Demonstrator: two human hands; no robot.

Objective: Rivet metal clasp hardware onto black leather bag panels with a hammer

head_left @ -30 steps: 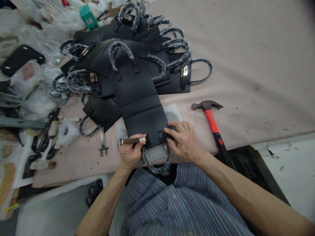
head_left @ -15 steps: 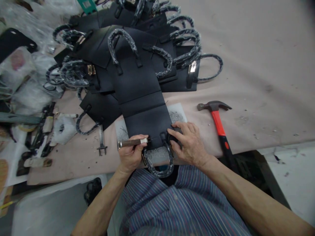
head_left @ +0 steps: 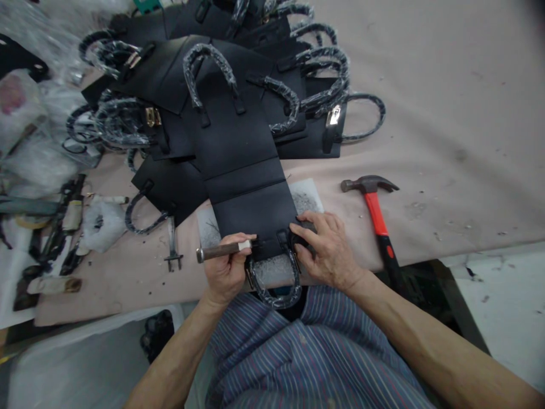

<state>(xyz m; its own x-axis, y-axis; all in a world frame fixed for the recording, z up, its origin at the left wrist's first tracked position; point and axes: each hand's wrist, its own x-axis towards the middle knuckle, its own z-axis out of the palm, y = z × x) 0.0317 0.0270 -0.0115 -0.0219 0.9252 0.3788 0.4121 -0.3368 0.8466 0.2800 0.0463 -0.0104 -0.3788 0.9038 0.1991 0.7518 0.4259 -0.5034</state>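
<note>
My left hand (head_left: 225, 272) is closed around a wooden-handled punch (head_left: 221, 250) with a metal cap at its left end and a pale collar at its right. Its tip is close to the near end of a black bag panel (head_left: 255, 207); whether it touches cannot be made out. My right hand (head_left: 326, 247) grips the panel's right edge near the handle base, and something dark shows between thumb and fingers. A plastic-wrapped bag handle (head_left: 293, 278) loops over the table's front edge between my hands. Beneath the panel lies a worn white board (head_left: 307, 196).
A claw hammer (head_left: 375, 213) with a red and black grip lies at right. Behind the panel are piled black bag pieces (head_left: 166, 74) with wrapped handles. A forked metal tool (head_left: 172, 247), a plastic-wrapped roll (head_left: 102, 224) and other tools lie at left. Clear plastic bags (head_left: 46, 153) heap beyond.
The punch in my left hand has shifted slightly left and lies a little flatter. My right hand keeps its place on the panel. The view has turned slightly.
</note>
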